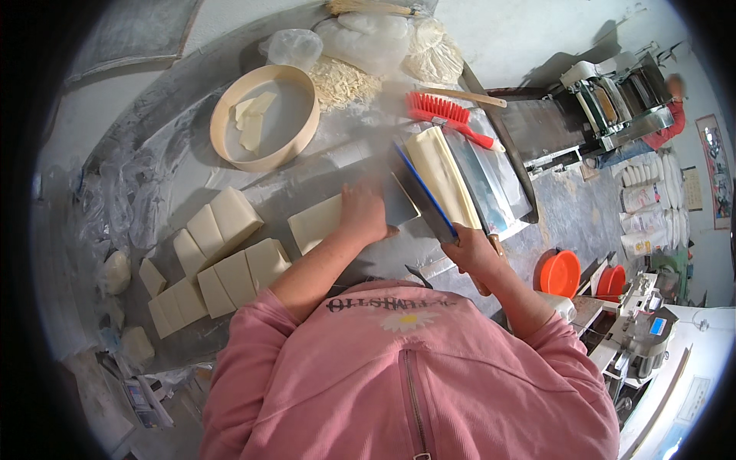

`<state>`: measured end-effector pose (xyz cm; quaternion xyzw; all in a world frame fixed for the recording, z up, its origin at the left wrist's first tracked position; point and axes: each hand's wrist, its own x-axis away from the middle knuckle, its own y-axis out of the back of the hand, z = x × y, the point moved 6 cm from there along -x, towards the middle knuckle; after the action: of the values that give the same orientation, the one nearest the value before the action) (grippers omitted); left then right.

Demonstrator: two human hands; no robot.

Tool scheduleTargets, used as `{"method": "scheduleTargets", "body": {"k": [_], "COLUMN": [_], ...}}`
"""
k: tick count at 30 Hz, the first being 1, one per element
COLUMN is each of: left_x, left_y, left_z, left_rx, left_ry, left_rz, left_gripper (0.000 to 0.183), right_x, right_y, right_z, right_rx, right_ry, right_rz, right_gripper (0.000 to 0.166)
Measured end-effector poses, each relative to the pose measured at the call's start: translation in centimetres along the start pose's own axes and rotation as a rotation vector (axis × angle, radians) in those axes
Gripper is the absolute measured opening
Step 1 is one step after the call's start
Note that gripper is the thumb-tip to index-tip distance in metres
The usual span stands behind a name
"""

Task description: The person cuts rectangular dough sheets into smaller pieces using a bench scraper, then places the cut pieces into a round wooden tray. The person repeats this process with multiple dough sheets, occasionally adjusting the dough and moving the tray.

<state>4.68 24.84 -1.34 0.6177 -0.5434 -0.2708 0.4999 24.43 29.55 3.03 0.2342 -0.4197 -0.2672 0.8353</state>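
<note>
My left hand (pixel 363 211) lies across a pale stack of folded dough sheets (pixel 315 223), with its fingers toward the far side and its thumb near the front edge. In my right hand (pixel 474 250) is the wooden handle of a large knife (pixel 426 195). Its broad grey blade has a blue spine and stands beside the right end of the stack; the cutting edge is partly hidden. A longer folded dough piece (pixel 443 175) lies just right of the blade. Left of my left arm sit several cut dough blocks (pixel 223 221) in rows.
A round wooden-rimmed sieve (pixel 267 118) holds dough scraps. Beyond are loose noodle strips (pixel 342 83), plastic bags (pixel 368 43) and a red-bristled brush (pixel 454 118). Another wooden handle (pixel 495 245) shows by my right wrist. A person (pixel 667 126) stands behind a rolling machine (pixel 618 103). Orange basins (pixel 559 273) sit right.
</note>
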Motion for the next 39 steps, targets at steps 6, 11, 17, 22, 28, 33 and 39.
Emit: {"method": "scheduleTargets", "body": {"k": [6,11,17,22,28,33,39], "left_x": [0.0,-0.4,-0.7,-0.6,-0.7,-0.6,-0.7], "left_y": [-0.7,-1.2,-1.4,-1.4,-1.0,-0.8,-1.0], "left_z": [0.1,0.2,0.6,0.7,0.2,0.3,0.6], "left_rx": [-0.055,-0.092,-0.082,-0.085,-0.108,-0.111,-0.083], "left_ry": [-0.012,-0.004,-0.017,-0.014,0.009,-0.030,-0.013], "left_rz": [0.007,0.022,0.037,0.063,0.110,0.114,0.117], "left_gripper": [0.110,0.114,0.117,0.116,0.116,0.114,0.113], "right_x": [0.1,-0.5,-1.2,-2.2,-3.7,-4.7,-6.3], "right_y": [0.6,1.1,1.6,2.3,3.1,2.9,1.8], "right_z": [0.5,1.1,1.7,2.6,4.7,6.1,5.7], "right_rx": [-0.015,0.017,0.075,0.110,0.256,0.320,0.194], "right_ry": [-0.012,0.016,-0.072,-0.260,-0.336,-0.421,-0.484], "right_rz": [0.006,0.049,0.104,0.150,0.206,0.231,0.276], "right_gripper": [0.026,0.024,0.022,0.018,0.021,0.019,0.015]}}
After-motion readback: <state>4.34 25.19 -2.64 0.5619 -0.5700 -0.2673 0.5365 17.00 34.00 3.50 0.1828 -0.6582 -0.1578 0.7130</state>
